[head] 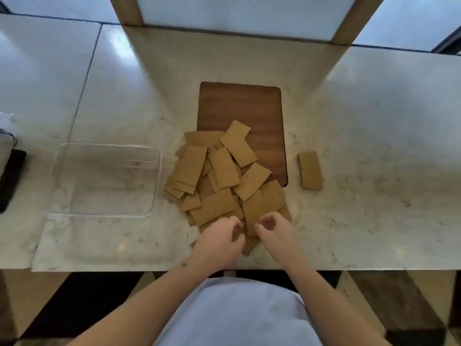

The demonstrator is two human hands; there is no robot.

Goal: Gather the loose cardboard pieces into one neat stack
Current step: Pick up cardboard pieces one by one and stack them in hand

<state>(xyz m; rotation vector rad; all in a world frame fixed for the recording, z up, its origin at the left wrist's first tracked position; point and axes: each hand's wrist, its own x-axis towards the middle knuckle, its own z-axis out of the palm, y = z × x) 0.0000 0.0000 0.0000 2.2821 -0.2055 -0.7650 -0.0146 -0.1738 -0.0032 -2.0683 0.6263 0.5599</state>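
A loose pile of several tan cardboard pieces (224, 176) lies scattered and overlapping in the middle of the marble table, partly on a dark wooden board (249, 106). A small neat stack of cardboard pieces (310, 169) sits apart to the right of the board. My left hand (219, 242) and my right hand (277, 233) rest side by side at the near edge of the pile, fingers curled over the nearest pieces. Whether either hand grips a piece is blurred.
A clear plastic box (104, 179) stands empty to the left of the pile. A dark object (11, 178) lies at the far left edge. The marble table (374, 121) ends just before my body, and wooden window posts rise at the back.
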